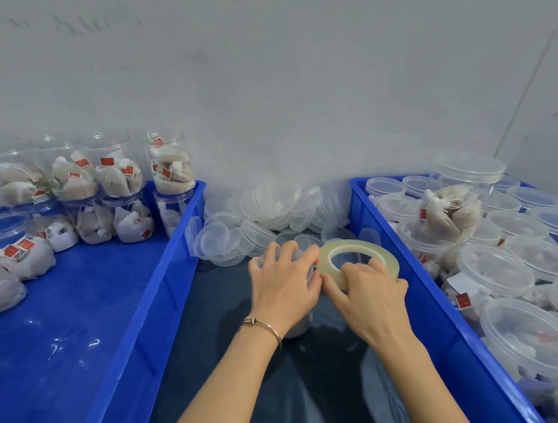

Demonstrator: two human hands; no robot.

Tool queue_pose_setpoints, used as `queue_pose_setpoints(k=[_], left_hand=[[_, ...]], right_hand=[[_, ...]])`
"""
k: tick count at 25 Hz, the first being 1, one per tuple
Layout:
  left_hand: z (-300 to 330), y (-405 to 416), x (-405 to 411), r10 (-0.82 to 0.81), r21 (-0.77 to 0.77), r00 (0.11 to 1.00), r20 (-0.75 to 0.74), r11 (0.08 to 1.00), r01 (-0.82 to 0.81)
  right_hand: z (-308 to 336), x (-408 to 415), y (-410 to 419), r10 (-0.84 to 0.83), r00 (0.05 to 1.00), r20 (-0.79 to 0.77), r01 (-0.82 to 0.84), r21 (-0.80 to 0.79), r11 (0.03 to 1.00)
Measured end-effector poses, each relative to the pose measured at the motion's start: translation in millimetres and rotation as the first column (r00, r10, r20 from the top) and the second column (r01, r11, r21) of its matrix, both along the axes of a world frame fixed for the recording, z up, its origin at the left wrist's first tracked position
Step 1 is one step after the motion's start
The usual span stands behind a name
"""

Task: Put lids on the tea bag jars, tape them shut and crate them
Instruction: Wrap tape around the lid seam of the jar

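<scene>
A clear tea bag jar (298,327) stands on the dark surface between two blue crates, mostly hidden under my left hand (283,282), whose fingers curl over its lidded top. My right hand (369,293) grips a roll of clear tape (358,252) held against the jar's right side at lid height. The left crate (177,254) holds unlidded jars (116,181) stacked at the back. The right crate (441,306) is packed with lidded jars (496,270), one (458,202) standing on top.
A heap of loose clear lids (264,217) lies against the grey wall between the crates. A thin bracelet circles my left wrist. The left crate's blue floor (68,329) shows bare in the middle and front.
</scene>
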State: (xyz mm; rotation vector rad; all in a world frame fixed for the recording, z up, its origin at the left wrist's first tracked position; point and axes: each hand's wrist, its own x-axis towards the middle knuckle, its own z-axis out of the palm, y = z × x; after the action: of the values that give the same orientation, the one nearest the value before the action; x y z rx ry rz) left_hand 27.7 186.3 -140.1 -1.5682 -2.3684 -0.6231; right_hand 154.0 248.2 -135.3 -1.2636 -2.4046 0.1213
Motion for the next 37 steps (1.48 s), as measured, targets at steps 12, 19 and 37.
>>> queue_pose_setpoints(k=[12,19,37], left_hand=[[1.6,5.7,-0.5,-0.089,0.017,0.996,0.031,0.996,0.088],[29.4,12.5,-63.7,0.149,-0.054,0.942,0.300,0.989,-0.139],[116.0,66.1,44.4,-0.504,0.570,0.816,0.283,0.773,0.280]], right_hand=[[24.0,-5.0,-17.8,-0.119,0.993,-0.023,0.119,-0.024,0.993],[14.3,28.1,-34.4,0.153,0.919,-0.362,-0.131,0.085,0.988],[38.0,-4.5,45.8,-0.056,0.707,-0.705,0.096,0.018,0.995]])
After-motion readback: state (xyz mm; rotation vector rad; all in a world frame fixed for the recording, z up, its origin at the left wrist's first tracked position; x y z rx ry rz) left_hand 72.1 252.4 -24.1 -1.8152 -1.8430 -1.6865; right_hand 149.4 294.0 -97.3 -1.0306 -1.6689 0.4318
